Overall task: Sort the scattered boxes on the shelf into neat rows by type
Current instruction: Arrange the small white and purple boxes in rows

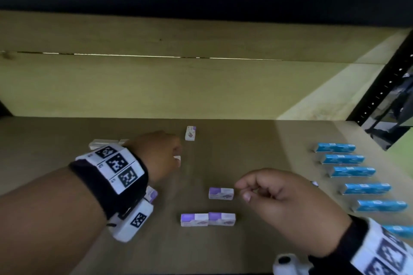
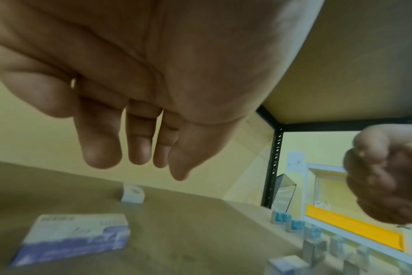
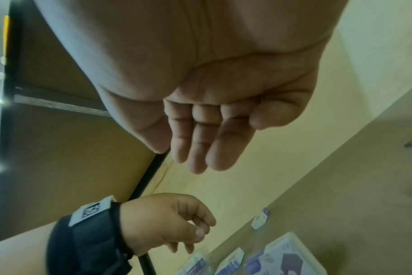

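Lying crosswise, purple box (image 1: 221, 193), right hand (image 1: 288, 205) beside, empty

dim, greenish light fills the shelf (image 1: 245, 145); brighter light enters from its right end, leaving the left side and the board overhead dark. motion blur softens both wrist views, and the wide lens bends lines near the frame edges.
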